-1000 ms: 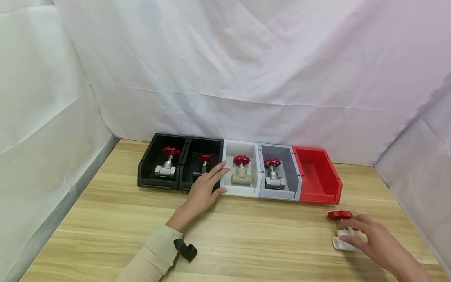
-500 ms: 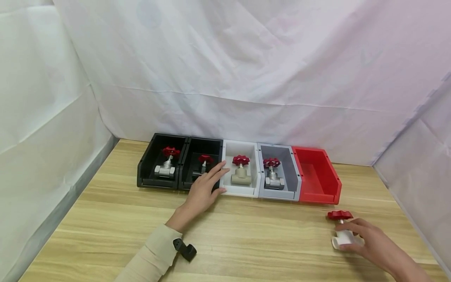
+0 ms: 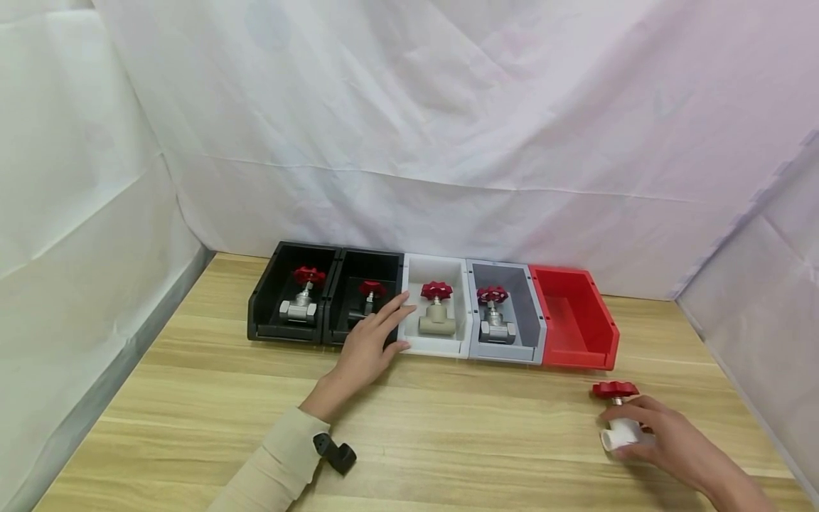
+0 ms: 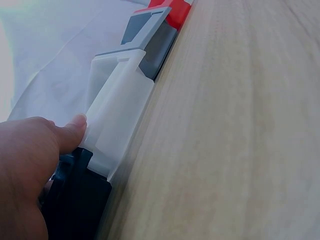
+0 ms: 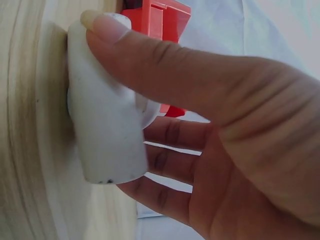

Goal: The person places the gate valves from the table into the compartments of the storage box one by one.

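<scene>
At the right front of the table, my right hand (image 3: 668, 437) holds a white gate valve (image 3: 622, 432) with a red handwheel (image 3: 615, 389). In the right wrist view the thumb lies along the white pipe body (image 5: 107, 125), fingers round its far side. My left hand (image 3: 367, 348) rests with extended fingers over the front of the second black bin (image 3: 374, 264), fingertips at the edge of the white bin (image 3: 435, 347). A dark valve (image 3: 371, 290) with a red handwheel is partly hidden behind that hand. In the white bin stands a beige valve (image 3: 437, 320).
A row of joined bins runs along the back. The first black bin (image 3: 256, 328) holds a metal valve (image 3: 298, 308), the grey bin (image 3: 527, 313) another metal valve (image 3: 496, 327). At the right end is a red bin (image 3: 576, 320) with nothing inside. White cloth (image 3: 409, 142) encloses the table.
The white valve has turned slightly, its open pipe end now facing more toward the front left. My right hand has shifted a little with it. The left hand stays in place.
</scene>
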`<state>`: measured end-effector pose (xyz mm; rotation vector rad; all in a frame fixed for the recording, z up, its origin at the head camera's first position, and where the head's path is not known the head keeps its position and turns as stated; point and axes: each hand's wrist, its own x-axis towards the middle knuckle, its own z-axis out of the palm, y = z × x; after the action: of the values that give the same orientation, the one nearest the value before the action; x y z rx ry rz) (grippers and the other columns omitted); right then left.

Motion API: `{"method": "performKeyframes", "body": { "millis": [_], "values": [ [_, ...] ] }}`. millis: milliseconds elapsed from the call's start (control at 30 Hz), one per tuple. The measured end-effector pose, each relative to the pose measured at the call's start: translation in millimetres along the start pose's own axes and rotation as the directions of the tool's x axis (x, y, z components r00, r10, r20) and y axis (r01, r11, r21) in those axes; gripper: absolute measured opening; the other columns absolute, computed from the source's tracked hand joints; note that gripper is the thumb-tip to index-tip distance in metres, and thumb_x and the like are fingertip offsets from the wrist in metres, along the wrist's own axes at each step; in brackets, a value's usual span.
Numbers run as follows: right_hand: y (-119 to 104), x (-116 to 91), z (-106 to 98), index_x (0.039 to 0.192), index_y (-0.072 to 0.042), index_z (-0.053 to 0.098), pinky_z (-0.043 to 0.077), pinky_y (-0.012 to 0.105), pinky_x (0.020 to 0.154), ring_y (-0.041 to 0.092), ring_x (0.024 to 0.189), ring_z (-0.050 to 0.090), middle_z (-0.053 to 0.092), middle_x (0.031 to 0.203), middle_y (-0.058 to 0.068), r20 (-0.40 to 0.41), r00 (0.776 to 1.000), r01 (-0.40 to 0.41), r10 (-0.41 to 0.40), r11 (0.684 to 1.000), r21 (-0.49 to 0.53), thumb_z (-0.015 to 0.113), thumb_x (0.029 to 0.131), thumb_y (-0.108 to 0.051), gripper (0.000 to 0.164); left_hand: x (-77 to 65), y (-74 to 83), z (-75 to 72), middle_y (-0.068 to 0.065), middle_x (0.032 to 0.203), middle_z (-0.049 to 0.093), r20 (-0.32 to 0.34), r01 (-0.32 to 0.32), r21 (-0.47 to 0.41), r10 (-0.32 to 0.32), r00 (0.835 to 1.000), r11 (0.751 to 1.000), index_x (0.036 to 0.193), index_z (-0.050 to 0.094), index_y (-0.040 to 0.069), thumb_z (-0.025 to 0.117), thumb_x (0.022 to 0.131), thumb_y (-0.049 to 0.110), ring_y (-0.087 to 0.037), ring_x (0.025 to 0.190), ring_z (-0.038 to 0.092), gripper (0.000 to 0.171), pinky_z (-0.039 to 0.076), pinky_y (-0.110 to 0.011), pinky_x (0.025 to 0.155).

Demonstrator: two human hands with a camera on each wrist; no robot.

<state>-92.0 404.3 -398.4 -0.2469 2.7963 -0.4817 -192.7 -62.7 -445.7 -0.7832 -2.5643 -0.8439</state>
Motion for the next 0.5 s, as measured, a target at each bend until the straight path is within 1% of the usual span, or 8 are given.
{"method": "performKeyframes", "body": {
  "millis": [100, 233, 367, 433, 500],
  "values": [
    [1.9, -0.7, 2.8, 0.107, -0.03, 0.068, 0.046, 0.033, 0.069, 0.024, 0.092, 0.052, 0.056, 0.109, 0.008, -0.015, 1.0, 0.022, -0.021, 0.999, 0.031, 0.083, 0.066, -0.044, 0.046, 0.0, -0.4, 0.6, 0.008, 0.156, 0.024, 0.003, 0.003, 0.005, -0.003, 1.0, 1.0, 0.146, 0.041, 0.025, 0.071, 0.087, 0.026, -0.021, 0.128, 0.046, 0.066, 0.035, -0.055, 0.101],
    [4.9, -2.1, 6.7, 0.108, -0.032, 0.068, 0.044, 0.026, 0.066, 0.021, 0.09, 0.052, 0.056, 0.109, 0.006, -0.055, 0.997, 0.065, -0.062, 0.997, 0.048, 0.082, 0.067, -0.046, 0.045, -0.2, -0.7, 1.7, 0.008, 0.156, 0.024, -0.001, 0.002, 0.013, -0.002, 1.0, 1.0, 0.146, 0.041, 0.025, 0.071, 0.087, 0.026, -0.022, 0.127, 0.046, 0.066, 0.035, -0.054, 0.101],
    [6.7, -2.0, 8.3, 0.108, -0.034, 0.067, 0.043, 0.025, 0.066, 0.021, 0.09, 0.051, 0.055, 0.108, 0.004, -0.069, 0.995, 0.075, -0.071, 0.996, 0.052, 0.081, 0.068, -0.048, 0.045, -0.3, -1.0, 2.1, 0.008, 0.156, 0.024, -0.008, -0.002, 0.014, 0.003, 1.0, 1.0, 0.145, 0.041, 0.025, 0.072, 0.087, 0.025, -0.022, 0.127, 0.047, 0.066, 0.036, -0.055, 0.101],
    [7.6, -0.7, 8.7, 0.108, -0.036, 0.067, 0.042, 0.025, 0.066, 0.021, 0.093, 0.05, 0.054, 0.11, 0.004, -0.062, 0.997, 0.06, -0.056, 0.996, 0.061, 0.081, 0.068, -0.049, 0.045, -0.3, -0.9, 1.8, 0.008, 0.156, 0.025, -0.012, -0.006, 0.01, 0.006, 1.0, 1.0, 0.145, 0.042, 0.025, 0.072, 0.086, 0.025, -0.022, 0.127, 0.047, 0.066, 0.036, -0.055, 0.1],
    [8.4, 0.4, 9.3, 0.109, -0.035, 0.066, 0.042, 0.026, 0.067, 0.024, 0.095, 0.049, 0.053, 0.112, 0.006, -0.044, 0.998, 0.051, -0.047, 0.995, 0.083, 0.081, 0.068, -0.048, 0.046, -0.4, -0.9, 1.5, 0.007, 0.156, 0.025, -0.014, -0.008, 0.007, 0.008, 1.0, 1.0, 0.145, 0.042, 0.025, 0.072, 0.086, 0.024, -0.023, 0.127, 0.047, 0.066, 0.036, -0.055, 0.1]
  ]
}}
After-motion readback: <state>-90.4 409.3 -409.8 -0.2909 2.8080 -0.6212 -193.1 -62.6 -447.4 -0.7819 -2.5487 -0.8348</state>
